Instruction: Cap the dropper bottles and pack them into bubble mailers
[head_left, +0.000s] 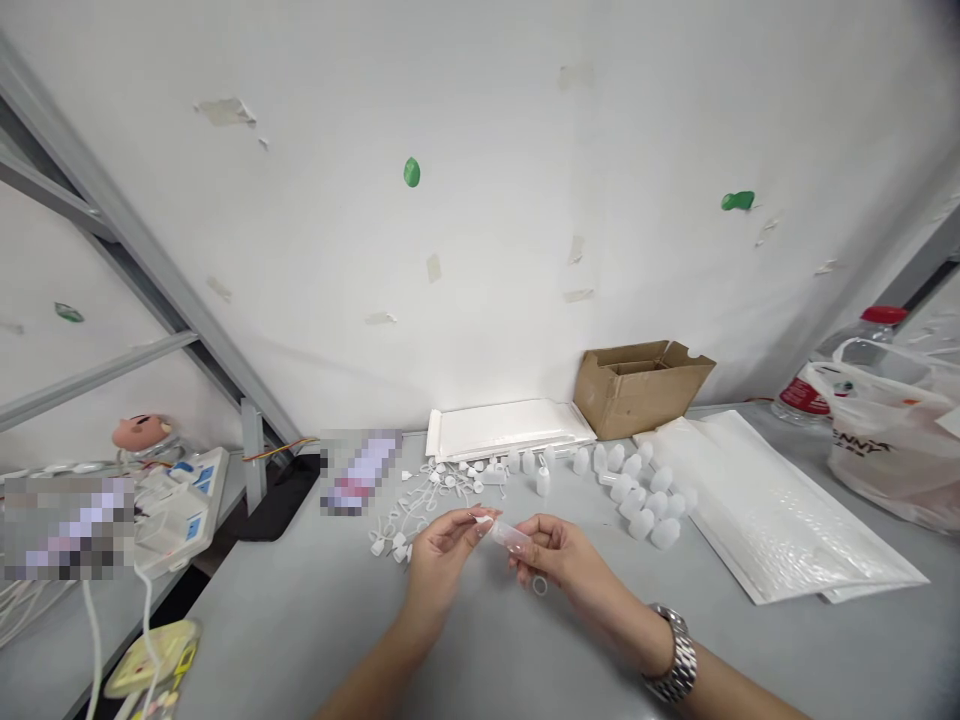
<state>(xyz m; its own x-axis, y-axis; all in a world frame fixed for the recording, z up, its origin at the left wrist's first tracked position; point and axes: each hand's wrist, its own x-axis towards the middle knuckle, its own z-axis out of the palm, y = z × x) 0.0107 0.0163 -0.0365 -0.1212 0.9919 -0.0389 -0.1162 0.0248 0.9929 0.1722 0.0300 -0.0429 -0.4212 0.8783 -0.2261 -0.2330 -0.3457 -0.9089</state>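
My right hand (561, 552) is closed round a small translucent plastic bottle (510, 536), which lies tilted between my hands. At the bottle's narrow end, the fingers of my left hand (444, 552) pinch a small white cap (485, 520). A thin white ring (539, 586) shows just below my right fingers. Beyond my left hand lies a loose pile of white caps with cords (435, 485). Several similar translucent bottles (658, 503) stand and lie to the right, and one capped bottle (543, 482) stands upright behind my hands.
A white padded mailer (510, 428) and an open cardboard box (645, 390) sit against the wall. More mailers (795, 520) lie at right, near a plastic bag (892, 450) and a red-capped bottle (814, 375). At left are a power strip (202, 500) and cables.
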